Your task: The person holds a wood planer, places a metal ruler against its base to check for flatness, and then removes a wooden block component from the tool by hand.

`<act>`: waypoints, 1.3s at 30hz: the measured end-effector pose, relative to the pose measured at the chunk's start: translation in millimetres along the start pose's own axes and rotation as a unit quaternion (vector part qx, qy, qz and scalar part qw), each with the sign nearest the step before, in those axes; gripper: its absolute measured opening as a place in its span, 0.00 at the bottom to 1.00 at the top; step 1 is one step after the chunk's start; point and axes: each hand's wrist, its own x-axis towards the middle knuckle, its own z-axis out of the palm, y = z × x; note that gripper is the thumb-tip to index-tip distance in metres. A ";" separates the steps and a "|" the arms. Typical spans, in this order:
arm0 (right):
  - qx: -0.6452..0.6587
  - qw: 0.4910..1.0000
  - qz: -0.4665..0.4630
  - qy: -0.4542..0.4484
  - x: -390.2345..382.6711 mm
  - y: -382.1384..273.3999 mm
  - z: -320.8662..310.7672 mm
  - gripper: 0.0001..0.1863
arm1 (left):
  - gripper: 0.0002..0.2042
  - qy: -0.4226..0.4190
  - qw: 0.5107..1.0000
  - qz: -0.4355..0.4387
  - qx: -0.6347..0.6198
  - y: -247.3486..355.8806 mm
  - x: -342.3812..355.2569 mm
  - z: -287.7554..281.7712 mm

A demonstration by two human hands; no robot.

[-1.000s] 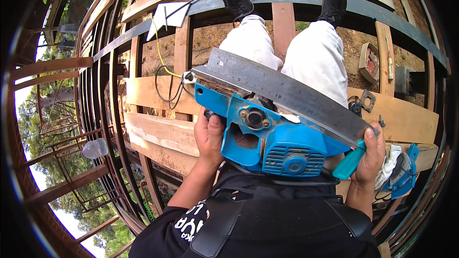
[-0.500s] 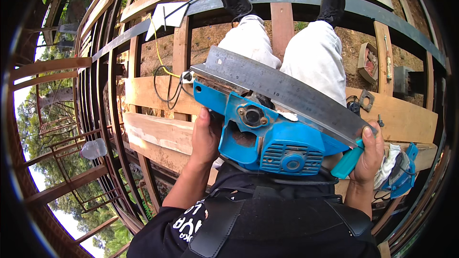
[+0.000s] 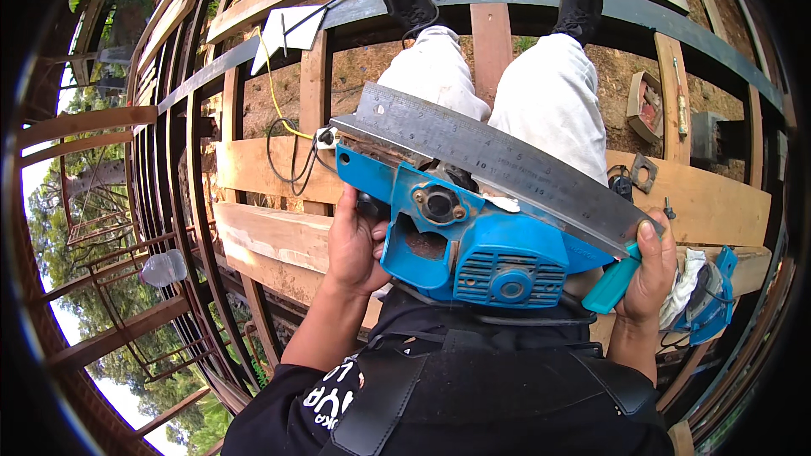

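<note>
Left hand [image 3: 355, 241] curled in a grip, right hand [image 3: 650, 274] closed, forearms raised

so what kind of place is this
Likely an outdoor building site, up on an unfinished raised deck: bare wooden planks across curved steel beams, soil visible below, trees beside it, and a blue power tool in both hands.

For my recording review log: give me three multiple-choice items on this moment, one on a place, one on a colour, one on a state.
1. Where does the steel ruler lie?
A. across the power tool's flat base
B. on a plank
C. on the ground

2. What colour is the power tool?
A. red
B. blue
C. yellow

3. What is the left hand doing?
A. hanging free
B. pointing away
C. gripping the tool's side

Answers: 1 A, the ruler rests on the upturned base; 2 B, its housing is blue; 3 C, fingers wrap its left side while the right hand holds the other end.
</note>
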 end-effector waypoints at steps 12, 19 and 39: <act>-0.007 1.000 0.003 -0.009 -0.3 1.1 1.4 0.11 | 0.29 -0.002 0.924 0.229 0.306 -9.7 1.9 -13.3; -0.009 1.000 0.000 -0.015 -0.2 -2.0 1.8 0.12 | 0.25 -0.119 0.988 0.081 -0.063 -11.0 3.7 -22.9; 0.002 1.000 0.008 -0.018 -0.2 3.4 0.7 0.09 | 0.23 0.025 0.868 0.344 0.356 -12.3 -1.9 -10.8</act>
